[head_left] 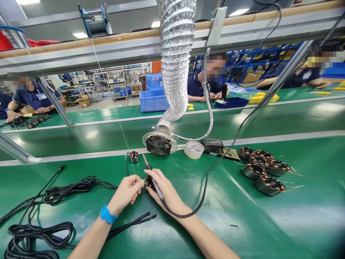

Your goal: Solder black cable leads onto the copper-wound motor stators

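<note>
My right hand is closed around a soldering iron, its tip pointing up and away from me. The same hand steadies a small black ring-shaped stator with copper windings on the green bench. At the stator's left side, my left hand is closed, thumb and fingers pinching a thin wire. A fine line of solder wire runs down from a spool to this hand; whether it is the wire pinched is unclear. Behind the hands stands another stator with a black cable.
Coiled black cables lie at left. Several stators are grouped at right. A fan-fronted extraction duct hangs ahead, beside a tape roll. The iron's cord arcs over the bench. Co-workers sit beyond.
</note>
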A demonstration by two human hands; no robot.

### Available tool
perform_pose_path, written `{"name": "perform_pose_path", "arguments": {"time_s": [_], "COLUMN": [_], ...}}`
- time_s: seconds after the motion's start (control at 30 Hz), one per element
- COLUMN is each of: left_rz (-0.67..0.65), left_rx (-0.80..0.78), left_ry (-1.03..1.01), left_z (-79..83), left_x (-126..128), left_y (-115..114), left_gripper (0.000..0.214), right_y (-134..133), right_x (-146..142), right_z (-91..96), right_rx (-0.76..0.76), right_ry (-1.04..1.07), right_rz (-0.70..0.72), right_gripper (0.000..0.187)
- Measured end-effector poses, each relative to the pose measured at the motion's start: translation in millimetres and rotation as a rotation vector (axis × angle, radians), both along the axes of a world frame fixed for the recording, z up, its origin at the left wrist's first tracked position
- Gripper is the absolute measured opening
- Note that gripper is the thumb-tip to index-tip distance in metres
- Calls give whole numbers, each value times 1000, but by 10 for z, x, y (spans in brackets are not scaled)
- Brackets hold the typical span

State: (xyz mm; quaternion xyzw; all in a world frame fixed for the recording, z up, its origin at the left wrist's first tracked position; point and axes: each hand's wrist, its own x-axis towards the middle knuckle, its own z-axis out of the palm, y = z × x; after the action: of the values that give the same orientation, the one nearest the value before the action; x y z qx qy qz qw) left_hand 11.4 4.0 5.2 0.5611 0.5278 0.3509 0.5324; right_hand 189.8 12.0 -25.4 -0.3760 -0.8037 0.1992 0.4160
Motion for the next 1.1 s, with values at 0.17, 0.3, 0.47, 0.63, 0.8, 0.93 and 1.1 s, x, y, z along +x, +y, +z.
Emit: {"name": "perform_pose_path", "arguments": {"time_s": [0.17,0.3,0.47,0.63,0.8,0.93,1.1], "left_rz": [-37,6,70,60,118,264,300], "left_rx": [-90,-126,-56,25,-60,-22,-64], "left_ry": [-66,-83,-53,-4,-79,-160,-222], "left_z": [183,197,63,12,40,2,-15], "left_x": [-101,-108,-3,28,6,82,162], "left_y": [8,19,31,34,29,24,41], "left_gripper": [53,54,52,52,54,57,60], "right_y": [40,39,34,38,27,27,35], "right_x": [89,130,119,104,104,96,90], "right_z": [61,132,104,68,74,68,55], "right_rx": [-77,-95,-97,-108,-107,-98,-87], "right_ry": [40,55,88,118,118,118,120], "right_rz": [86,131,126,122,119,113,104], "right_gripper": [62,60,60,66,61,61,63]}}
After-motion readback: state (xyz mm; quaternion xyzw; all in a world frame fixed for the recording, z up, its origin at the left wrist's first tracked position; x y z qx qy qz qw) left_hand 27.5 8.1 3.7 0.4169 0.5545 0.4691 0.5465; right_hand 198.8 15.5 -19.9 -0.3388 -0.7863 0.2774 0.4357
